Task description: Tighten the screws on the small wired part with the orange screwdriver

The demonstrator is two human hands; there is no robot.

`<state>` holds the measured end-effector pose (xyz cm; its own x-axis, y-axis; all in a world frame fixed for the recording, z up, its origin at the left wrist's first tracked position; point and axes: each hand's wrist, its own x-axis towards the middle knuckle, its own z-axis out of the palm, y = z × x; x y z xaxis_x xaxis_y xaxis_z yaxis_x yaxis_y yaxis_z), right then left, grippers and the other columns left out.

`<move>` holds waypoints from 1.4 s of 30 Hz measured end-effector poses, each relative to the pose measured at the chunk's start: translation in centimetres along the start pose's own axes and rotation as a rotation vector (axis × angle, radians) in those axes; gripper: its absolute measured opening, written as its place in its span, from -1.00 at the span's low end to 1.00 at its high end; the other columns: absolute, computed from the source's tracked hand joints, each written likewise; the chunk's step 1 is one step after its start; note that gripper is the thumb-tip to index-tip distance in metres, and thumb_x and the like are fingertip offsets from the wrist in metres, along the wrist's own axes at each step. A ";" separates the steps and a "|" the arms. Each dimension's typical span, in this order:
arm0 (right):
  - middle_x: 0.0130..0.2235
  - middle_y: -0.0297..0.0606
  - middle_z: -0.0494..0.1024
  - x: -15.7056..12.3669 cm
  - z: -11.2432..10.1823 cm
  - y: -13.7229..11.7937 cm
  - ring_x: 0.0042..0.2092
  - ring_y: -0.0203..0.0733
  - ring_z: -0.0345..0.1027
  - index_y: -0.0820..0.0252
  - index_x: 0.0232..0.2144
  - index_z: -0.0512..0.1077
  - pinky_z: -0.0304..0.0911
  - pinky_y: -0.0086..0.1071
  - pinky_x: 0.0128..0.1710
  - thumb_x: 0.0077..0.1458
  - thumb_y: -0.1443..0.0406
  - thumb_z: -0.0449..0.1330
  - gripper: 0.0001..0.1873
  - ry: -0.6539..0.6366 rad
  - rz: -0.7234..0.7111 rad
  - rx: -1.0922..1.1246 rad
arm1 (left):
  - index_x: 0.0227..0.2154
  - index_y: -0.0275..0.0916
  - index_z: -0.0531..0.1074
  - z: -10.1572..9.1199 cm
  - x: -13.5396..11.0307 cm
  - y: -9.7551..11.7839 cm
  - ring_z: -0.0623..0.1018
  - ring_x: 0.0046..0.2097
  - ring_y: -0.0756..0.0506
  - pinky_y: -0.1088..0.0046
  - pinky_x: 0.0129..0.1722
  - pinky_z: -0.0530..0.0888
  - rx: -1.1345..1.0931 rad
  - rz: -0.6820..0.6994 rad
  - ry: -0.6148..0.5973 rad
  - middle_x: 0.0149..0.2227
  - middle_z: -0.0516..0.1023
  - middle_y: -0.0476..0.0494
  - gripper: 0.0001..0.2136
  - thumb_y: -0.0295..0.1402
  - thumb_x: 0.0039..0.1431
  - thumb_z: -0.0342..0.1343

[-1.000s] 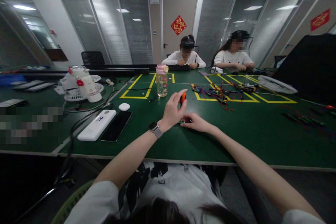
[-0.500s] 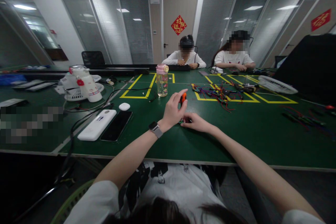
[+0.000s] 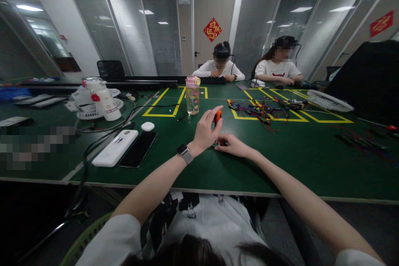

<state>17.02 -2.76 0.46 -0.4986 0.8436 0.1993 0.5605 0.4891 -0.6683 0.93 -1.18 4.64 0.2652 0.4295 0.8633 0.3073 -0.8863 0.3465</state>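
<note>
My left hand [image 3: 205,129], with a watch on its wrist, is raised over the green table [image 3: 280,162] and closed around an orange-handled tool [image 3: 217,115] held upright. Just to its right, my right hand [image 3: 232,144] rests on the table with its fingers pinched on a small dark part [image 3: 217,144] under the tool's tip; what the part is I cannot make out.
A white power bank [image 3: 115,148], a black phone [image 3: 138,149] and a small white case [image 3: 147,126] lie to the left with cables. A pink-lidded bottle [image 3: 192,95] stands behind. Coloured wires [image 3: 257,111] lie in yellow-taped boxes. Two people sit at the far side.
</note>
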 end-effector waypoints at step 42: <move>-0.48 -0.38 0.34 0.0 0.1 0.4 -0.45 -0.30 0.17 0.26 -0.38 0.40 0.12 -0.43 -0.43 0.00 0.30 0.21 -0.88 0.012 -0.008 -0.017 | 0.13 -0.19 0.20 -0.2 0.1 0.2 0.46 -0.14 -0.07 0.34 -0.09 0.45 0.009 -0.012 -0.015 -0.14 0.45 -0.14 -0.65 -0.39 0.30 -0.05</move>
<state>17.11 -2.59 0.14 -0.4951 0.8424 0.2128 0.5678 0.4991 -0.6546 0.85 -1.33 4.81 0.2752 0.4429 0.8533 0.3188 -0.8794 0.3536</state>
